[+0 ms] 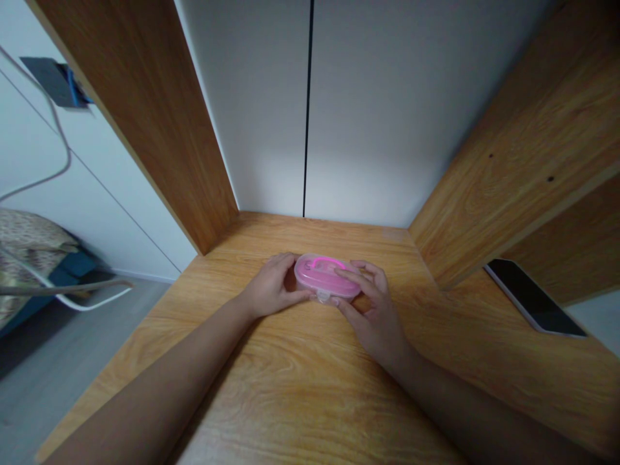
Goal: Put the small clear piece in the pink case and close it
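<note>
A small pink oval plastic box (323,276) with a clear lid, a pink handle on top and a clasp at the front lies on the wooden desk (290,387), near its middle. My left hand (272,288) wraps the box's left end, thumb along the front edge. My right hand (372,309) grips the right end, fingers curled over the lid and thumb by the front clasp. Both forearms reach in from the bottom of the view.
Wooden side panels (159,123) rise left and right of the desk, with a white wall behind. A dark phone (533,297) lies flat at the right. Left of the desk are grey floor, white cables (72,294) and a patterned cushion (24,252).
</note>
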Tool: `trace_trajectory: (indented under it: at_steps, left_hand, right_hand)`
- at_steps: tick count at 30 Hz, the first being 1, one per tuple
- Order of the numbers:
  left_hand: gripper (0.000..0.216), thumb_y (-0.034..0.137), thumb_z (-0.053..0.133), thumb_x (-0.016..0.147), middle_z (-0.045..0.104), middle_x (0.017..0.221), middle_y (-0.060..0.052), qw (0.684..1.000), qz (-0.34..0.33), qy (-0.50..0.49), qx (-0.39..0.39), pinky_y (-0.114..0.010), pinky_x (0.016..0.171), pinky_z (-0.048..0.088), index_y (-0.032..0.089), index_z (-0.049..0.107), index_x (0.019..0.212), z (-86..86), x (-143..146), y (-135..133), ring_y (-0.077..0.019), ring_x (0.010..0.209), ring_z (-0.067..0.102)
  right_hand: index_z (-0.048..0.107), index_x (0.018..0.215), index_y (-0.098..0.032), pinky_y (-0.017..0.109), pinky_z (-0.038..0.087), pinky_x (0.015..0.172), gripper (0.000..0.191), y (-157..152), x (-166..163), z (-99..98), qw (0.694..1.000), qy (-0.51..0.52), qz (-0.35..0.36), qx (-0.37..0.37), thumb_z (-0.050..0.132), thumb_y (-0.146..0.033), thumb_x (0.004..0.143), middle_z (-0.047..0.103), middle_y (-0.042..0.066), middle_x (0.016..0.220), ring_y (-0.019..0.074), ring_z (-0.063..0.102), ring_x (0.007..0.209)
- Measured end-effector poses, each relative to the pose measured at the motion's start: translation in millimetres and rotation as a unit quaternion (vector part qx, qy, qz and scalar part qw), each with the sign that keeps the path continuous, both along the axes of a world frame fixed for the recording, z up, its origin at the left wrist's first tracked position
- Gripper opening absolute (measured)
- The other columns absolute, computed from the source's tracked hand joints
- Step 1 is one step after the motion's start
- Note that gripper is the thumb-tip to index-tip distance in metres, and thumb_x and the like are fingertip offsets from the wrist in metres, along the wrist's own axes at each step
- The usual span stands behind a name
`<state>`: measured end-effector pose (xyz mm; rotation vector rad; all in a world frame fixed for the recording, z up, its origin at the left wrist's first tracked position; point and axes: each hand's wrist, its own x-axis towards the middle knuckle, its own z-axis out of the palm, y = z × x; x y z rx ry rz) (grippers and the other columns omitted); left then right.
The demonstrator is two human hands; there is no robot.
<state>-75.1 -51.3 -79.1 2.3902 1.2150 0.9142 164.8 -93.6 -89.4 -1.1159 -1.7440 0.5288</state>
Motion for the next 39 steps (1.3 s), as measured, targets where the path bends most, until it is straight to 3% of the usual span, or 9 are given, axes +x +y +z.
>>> trace_trajectory:
  at_steps: [4, 6, 12, 19, 27, 39]
  left_hand:
    - [0.087, 0.057, 0.077, 0.077, 0.057, 0.139, -0.017, 0.999, -0.007, -0.029, 0.019, -0.047, 0.104, 0.047, 0.019, 0.041, 0.145, -5.1, -2, -1, -0.0331, 0.124, 0.058]
    - [0.091, 0.054, 0.077, 0.078, 0.054, 0.144, -0.017, 0.998, -0.029, -0.039, 0.029, -0.047, 0.108, 0.045, 0.021, 0.034, 0.151, -5.8, -1, -1, -0.0323, 0.128, 0.056]
    - [0.073, 0.045, 0.074, 0.084, 0.059, 0.138, -0.014, 0.993, -0.089, -0.064, 0.034, -0.045, 0.106, 0.047, 0.023, 0.044, 0.146, -2.2, 1, -2, -0.0296, 0.123, 0.060]
    - [0.074, 0.043, 0.074, 0.083, 0.061, 0.136, -0.015, 0.995, -0.072, -0.061, 0.024, -0.044, 0.104, 0.049, 0.022, 0.043, 0.147, -1.0, 2, -5, -0.0296, 0.121, 0.061]
    - [0.080, 0.046, 0.076, 0.079, 0.054, 0.143, -0.017, 0.995, -0.071, -0.064, -0.010, -0.047, 0.109, 0.047, 0.020, 0.040, 0.146, 4.5, 6, -11, -0.0323, 0.128, 0.056]
    - [0.077, 0.050, 0.078, 0.078, 0.059, 0.137, -0.017, 0.997, -0.033, -0.056, -0.028, -0.045, 0.105, 0.049, 0.019, 0.043, 0.140, 3.6, 12, -13, -0.0307, 0.123, 0.060]
  right_hand:
    - [0.069, 0.122, -0.033, 0.048, 0.043, 0.112, 0.040, 0, 0, -0.3, 1.000, 0.004, 0.000, 0.000, 0.072, -0.021, 0.084, 0.044, 0.007, 0.134, 0.0263, 0.048, 0.129]
    - [0.069, 0.120, -0.032, 0.049, 0.042, 0.113, 0.039, 0, -1, 0.1, 1.000, 0.003, -0.003, 0.004, 0.072, -0.021, 0.083, 0.046, 0.008, 0.134, 0.0269, 0.047, 0.132]
    - [0.066, 0.120, -0.029, 0.050, 0.037, 0.116, 0.034, 0, 0, 1.3, 1.000, 0.003, 0.023, -0.011, 0.067, -0.021, 0.087, 0.054, 0.008, 0.137, 0.0256, 0.048, 0.135]
    - [0.063, 0.118, -0.025, 0.052, 0.036, 0.117, 0.032, 0, -1, 2.4, 1.000, -0.004, 0.030, -0.001, 0.065, -0.019, 0.086, 0.055, 0.009, 0.138, 0.0259, 0.049, 0.134]
    - [0.057, 0.123, -0.025, 0.052, 0.036, 0.117, 0.045, -4, -4, 8.9, 0.999, -0.018, 0.044, 0.007, 0.069, -0.017, 0.080, 0.053, 0.011, 0.138, 0.0271, 0.047, 0.135]
    - [0.056, 0.121, -0.026, 0.050, 0.040, 0.114, 0.040, 0, -3, 1.9, 0.999, -0.019, 0.038, -0.004, 0.071, -0.021, 0.084, 0.056, 0.008, 0.132, 0.0252, 0.050, 0.130]
